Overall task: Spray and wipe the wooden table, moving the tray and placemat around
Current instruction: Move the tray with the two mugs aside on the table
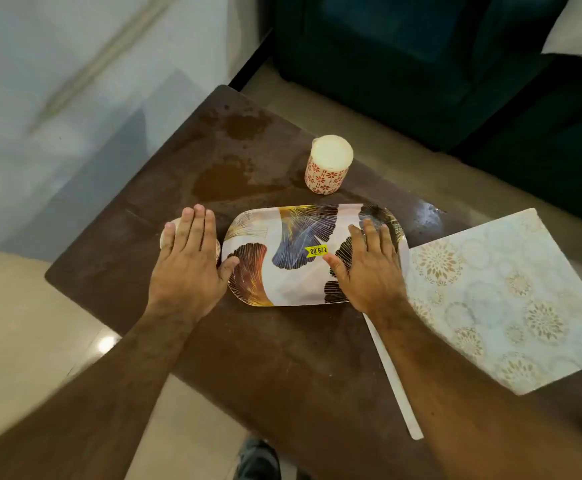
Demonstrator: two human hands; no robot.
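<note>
A dark wooden table [282, 358] holds an oblong white tray [293, 278] printed with gold and blue leaves and bearing a yellow price sticker. My right hand [369, 271] lies flat on the tray's right part, fingers spread. Just left of the tray my left hand [189, 268] is flat, its thumb touching the tray's left edge, its fingers over a small pale round object [166, 237]. A pale patterned placemat [500, 299] lies to the right, overhanging the table's edge. Wet patches [227, 178] darken the far left of the table.
A white candle [327, 166] with a red flower pattern stands behind the tray. A thin white strip [393, 375] lies beside the placemat under my right forearm. A dark green sofa [421, 64] stands beyond the table. Pale floor lies to the left.
</note>
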